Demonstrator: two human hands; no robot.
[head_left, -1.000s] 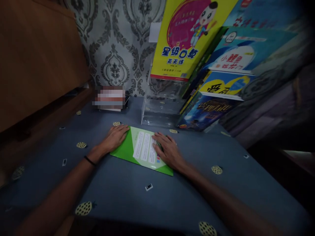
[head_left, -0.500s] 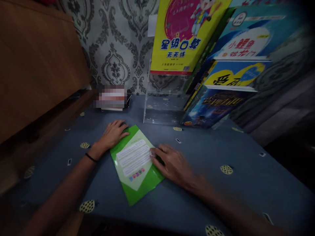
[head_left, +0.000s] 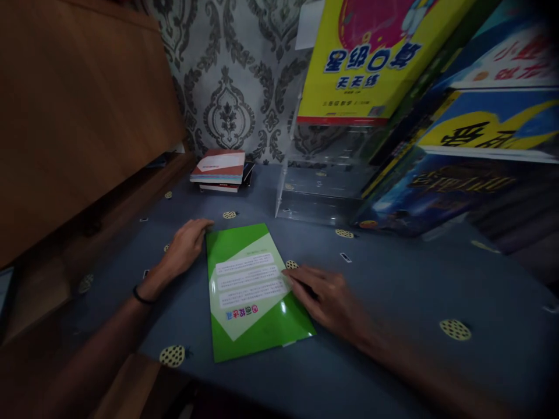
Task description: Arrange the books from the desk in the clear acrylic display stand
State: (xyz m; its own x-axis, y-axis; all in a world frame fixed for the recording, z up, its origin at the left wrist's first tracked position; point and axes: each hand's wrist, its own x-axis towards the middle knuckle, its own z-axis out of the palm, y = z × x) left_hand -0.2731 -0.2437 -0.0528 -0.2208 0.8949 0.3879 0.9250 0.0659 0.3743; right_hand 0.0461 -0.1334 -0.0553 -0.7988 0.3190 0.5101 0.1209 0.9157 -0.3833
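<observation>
While the green book (head_left: 251, 291) lies flat on the counter (head_left: 279, 381), its print upside down from my side, my left grip (head_left: 184, 249) rests beside the far left corner, fingers extended and holding nothing; edge contact cannot be confirmed. My right grip (head_left: 329, 298) meets the right edge, thumb and fingertips drawn close; whether they pinch the cover or merely press it, I cannot tell. Step in hand, as judged: positioning the book between both grips. Requirement for turning: light, even side contact. Requirement for lifting: a fingertip under one edge. The clear stand (head_left: 317, 205) is just past the far edge.
</observation>
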